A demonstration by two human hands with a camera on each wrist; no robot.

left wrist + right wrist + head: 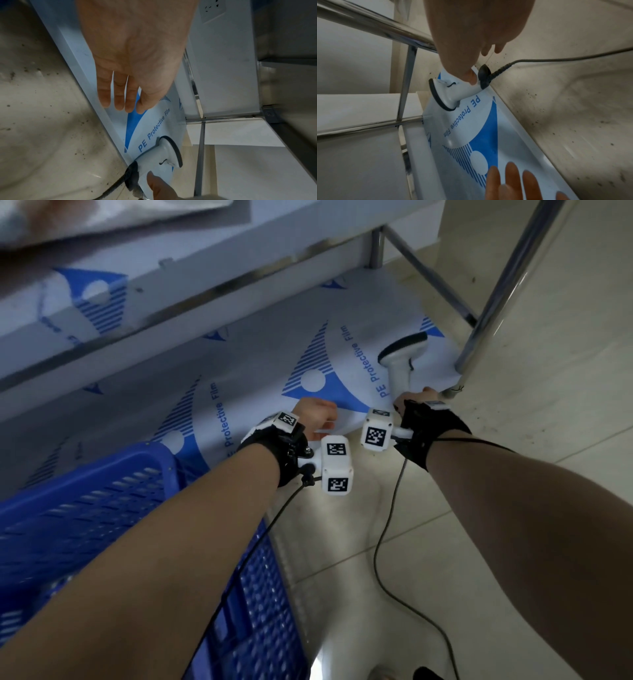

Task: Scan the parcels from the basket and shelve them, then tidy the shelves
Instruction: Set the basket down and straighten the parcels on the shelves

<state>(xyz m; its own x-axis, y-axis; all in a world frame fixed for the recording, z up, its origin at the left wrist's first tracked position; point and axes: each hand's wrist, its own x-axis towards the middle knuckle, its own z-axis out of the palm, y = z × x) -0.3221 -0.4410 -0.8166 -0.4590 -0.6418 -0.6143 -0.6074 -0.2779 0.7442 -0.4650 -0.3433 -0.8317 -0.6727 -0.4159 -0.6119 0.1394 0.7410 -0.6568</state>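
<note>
The barcode scanner point(402, 359) lies on its side at the right end of the bottom shelf point(260, 364), by the chrome upright post point(496, 299). In the head view its long axis runs from the handle at about 6 o'clock to the dark-rimmed head at about 1 o'clock. The right hand point(412, 400) is at the handle's butt end, so the scanner extends away from the fingers toward 12 o'clock. In the right wrist view the thumb and one fingertip point(471, 79) are seen pressed on the handle just ahead of the black cable boot point(483, 77); the remaining fingers hang loosely apart, and no full wrap round the handle is shown (a light pinch at most, judged from this angle).

The left hand point(313, 417) is held over the shelf at about 9 o'clock from the scanner, well apart from it, with fingers point(118, 94) straight, close together and holding nothing. The right hand is clearly the nearer.

The scanner body is smooth white moulded plastic, flaring to a wide head edged in black rubber; a ribbed black cable point(556, 59) trails off over the tiled floor point(548, 440). The shelf is sheet metal under glossy film printed with blue triangles. A perforated blue plastic basket point(102, 508) stands at 8 o'clock; its contents cannot be made out. A pale soft parcel point(102, 217) lies blurred on an upper shelf.
</note>
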